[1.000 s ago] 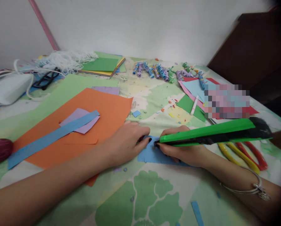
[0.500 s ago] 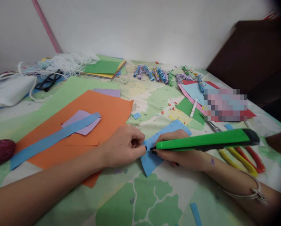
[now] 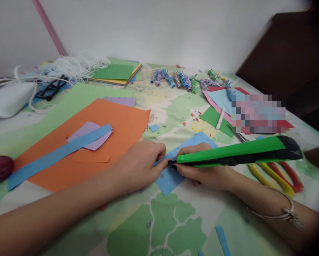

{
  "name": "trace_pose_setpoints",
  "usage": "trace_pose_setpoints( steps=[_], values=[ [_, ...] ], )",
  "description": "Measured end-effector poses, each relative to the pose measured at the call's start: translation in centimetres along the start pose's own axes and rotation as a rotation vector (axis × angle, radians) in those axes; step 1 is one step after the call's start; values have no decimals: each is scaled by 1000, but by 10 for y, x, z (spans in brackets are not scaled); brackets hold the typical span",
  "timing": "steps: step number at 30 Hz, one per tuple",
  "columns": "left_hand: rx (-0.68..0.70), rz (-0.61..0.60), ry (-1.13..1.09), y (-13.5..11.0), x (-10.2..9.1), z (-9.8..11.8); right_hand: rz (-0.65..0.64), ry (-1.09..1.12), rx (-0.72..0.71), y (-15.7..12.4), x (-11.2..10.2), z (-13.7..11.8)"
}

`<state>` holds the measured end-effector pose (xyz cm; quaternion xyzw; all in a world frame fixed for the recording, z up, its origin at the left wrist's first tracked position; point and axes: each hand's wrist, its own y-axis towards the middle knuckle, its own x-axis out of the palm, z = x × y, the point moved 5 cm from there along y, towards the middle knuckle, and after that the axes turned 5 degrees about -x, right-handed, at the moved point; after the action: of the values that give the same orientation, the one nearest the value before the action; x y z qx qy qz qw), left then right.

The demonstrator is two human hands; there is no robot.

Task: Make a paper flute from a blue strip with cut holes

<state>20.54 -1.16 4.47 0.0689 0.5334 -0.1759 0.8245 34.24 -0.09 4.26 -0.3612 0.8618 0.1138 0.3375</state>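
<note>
A piece of blue paper (image 3: 166,183) with small marks or holes lies on the tablecloth between my hands. My right hand (image 3: 210,174) is closed around a green and black utility knife (image 3: 234,151), held like a pen with its tip down at the paper. The knife's long body slants over my wrist to the right. My left hand (image 3: 143,161) has its fingers curled and pinched at the paper's left edge, close to the knife tip. What sits exactly between those fingertips is hidden.
Orange paper (image 3: 122,117) carries a blue strip (image 3: 60,156) on the left. Yellow-handled and red-handled scissors (image 3: 279,177) lie by my right wrist. Curled paper rolls (image 3: 172,80) line the back. White string (image 3: 76,65), black glasses (image 3: 51,89) and a white marker (image 3: 220,118) lie around.
My left thumb and fingertips have come closer to the knife tip. The knife's rear end has shifted slightly right and up. The whole view has shifted a little.
</note>
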Motion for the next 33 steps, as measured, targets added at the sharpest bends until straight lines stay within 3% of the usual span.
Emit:
trace_pose_setpoints(
  steps=[15,24,28,33],
  values=[
    [-22,-3,-66,0,1,-1,22,-121,-13,1,-1,-4],
    [-212,165,-289,-19,2,0,76,-134,20,0,-2,-8],
    [-206,129,-220,-21,3,3,-9,-72,9,0,0,-5],
    [-263,80,-25,-12,2,1,38,-214,-37,2,-2,-10]
  ],
)
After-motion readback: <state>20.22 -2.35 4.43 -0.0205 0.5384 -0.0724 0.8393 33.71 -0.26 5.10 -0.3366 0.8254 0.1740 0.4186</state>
